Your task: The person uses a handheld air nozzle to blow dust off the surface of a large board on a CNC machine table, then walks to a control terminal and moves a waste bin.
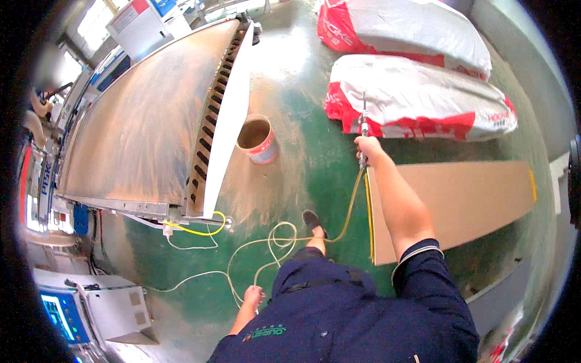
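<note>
My right hand [368, 149], arm stretched forward, is closed round a metal air blow gun [364, 125] whose thin nozzle points away from me. A pale yellow air hose [354, 202] runs from the gun's lower end, drops past my foot and loops on the green floor. Low at the left, my left hand [254, 296] is closed round a stretch of that hose. Just beyond the gun, a red-and-white plastic-wrapped bundle [417, 97] lies on the floor. Beside my right forearm is a flat brown cardboard-like panel [466, 199] with yellow edge strips.
A dusty machine bed [145, 115] with a slotted side and a white strip [233, 118] fills the left. A round bucket [260, 148] stands beside it. Behind lies another wrapped bundle [417, 30]. A control cabinet [115, 311] is at lower left; a person's arm [41, 107] shows at far left.
</note>
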The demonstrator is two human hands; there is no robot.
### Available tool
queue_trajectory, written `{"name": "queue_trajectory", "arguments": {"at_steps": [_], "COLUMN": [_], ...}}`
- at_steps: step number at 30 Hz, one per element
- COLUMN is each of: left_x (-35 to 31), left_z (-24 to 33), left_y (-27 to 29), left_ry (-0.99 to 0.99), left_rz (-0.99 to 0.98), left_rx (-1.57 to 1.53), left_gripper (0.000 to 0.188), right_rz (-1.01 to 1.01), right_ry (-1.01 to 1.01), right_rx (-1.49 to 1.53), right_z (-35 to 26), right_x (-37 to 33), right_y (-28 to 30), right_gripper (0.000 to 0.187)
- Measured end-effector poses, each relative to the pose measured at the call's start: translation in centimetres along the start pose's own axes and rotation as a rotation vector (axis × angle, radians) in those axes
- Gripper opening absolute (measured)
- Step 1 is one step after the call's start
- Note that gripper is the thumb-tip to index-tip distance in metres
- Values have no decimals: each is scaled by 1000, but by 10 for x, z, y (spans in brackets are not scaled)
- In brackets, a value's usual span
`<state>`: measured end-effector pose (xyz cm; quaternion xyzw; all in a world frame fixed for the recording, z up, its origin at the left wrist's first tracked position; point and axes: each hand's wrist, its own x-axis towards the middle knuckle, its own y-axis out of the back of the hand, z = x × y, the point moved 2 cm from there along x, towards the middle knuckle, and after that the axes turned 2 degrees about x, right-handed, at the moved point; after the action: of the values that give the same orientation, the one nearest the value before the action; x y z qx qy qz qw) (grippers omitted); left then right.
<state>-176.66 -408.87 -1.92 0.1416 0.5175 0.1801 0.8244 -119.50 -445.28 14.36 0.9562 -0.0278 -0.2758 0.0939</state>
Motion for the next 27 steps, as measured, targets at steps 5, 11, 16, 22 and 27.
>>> {"name": "queue_trajectory", "arguments": {"at_steps": [5,11,16,22,27], "left_x": [61,127,141,138,119], "left_z": [83,176,200,238,323], "left_y": [-15,-20,-12,-27,-47], "left_ry": [13,-67,63,197,265], "left_rz": [-32,-66,-47,186,257], "left_rx": [-42,-215,-226,-191,-221], "left_gripper": [20,19,19,24,32], "right_rz": [-125,-73,-88,-291,-503], "right_ry": [0,-66,-129,-353,-552], "right_rx": [50,19,-12,-143,-138], "right_z": [-53,-101,-92,-48,-22], "right_x": [55,123,183,220,245], "right_y": [-54,-89,-109,-138,-175], "right_gripper": [14,17,17,17,12]}}
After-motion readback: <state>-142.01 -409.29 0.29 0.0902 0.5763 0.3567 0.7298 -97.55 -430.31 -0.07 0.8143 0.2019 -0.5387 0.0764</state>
